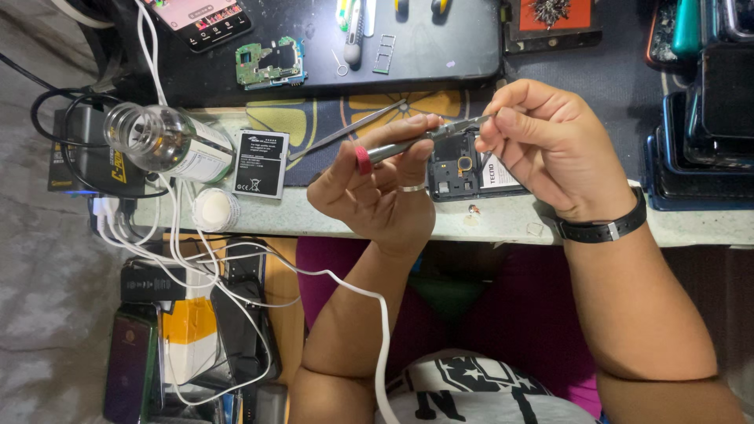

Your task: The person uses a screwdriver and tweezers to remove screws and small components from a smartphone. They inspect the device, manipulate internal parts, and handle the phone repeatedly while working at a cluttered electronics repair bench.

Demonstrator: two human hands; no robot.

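Note:
My left hand grips a slim metal screwdriver with a red ring at its back end, held level above the bench edge. My right hand pinches the tip end of the same screwdriver. Under both hands lies an opened black phone with its back cover off and inner parts showing. A pair of metal tweezers lies on the mat just left of my left hand. A flat phone battery rests further left.
A clear glass bottle lies on its side beside a white cap. A green circuit board and a phone sit on the dark mat at the back. White cables hang off the bench. Stacked phones at right.

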